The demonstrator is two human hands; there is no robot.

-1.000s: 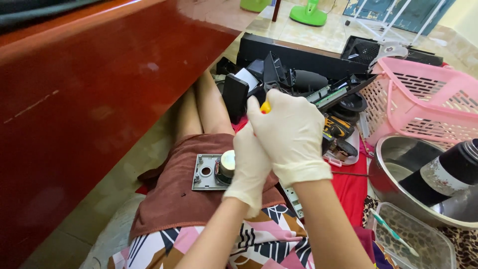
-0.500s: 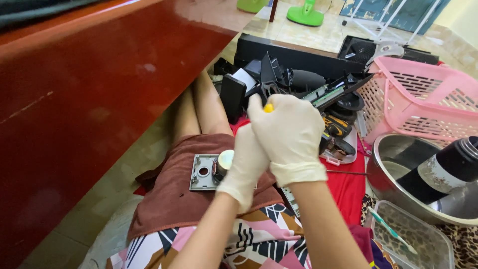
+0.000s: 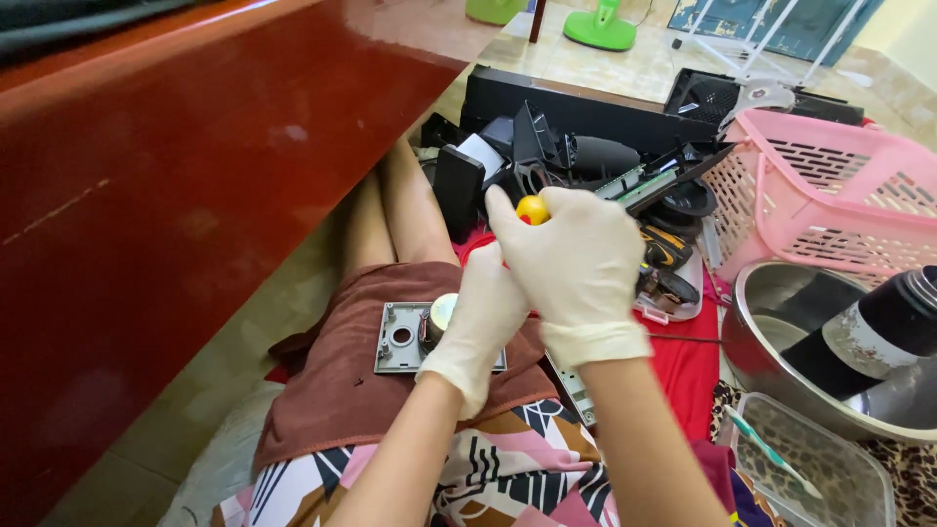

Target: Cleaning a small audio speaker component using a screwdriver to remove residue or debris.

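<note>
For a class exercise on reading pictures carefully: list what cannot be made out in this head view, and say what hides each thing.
- Shaft and tip of the yellow-capped tool: hidden by the white-gloved right hand.
- Right part of the flat grey metal plate: covered by the white-gloved left hand.
- Dark bottle in the round steel bowl: cut off by the right edge.
- Pile of black plastic parts: overlapping, hard to separate.
</note>
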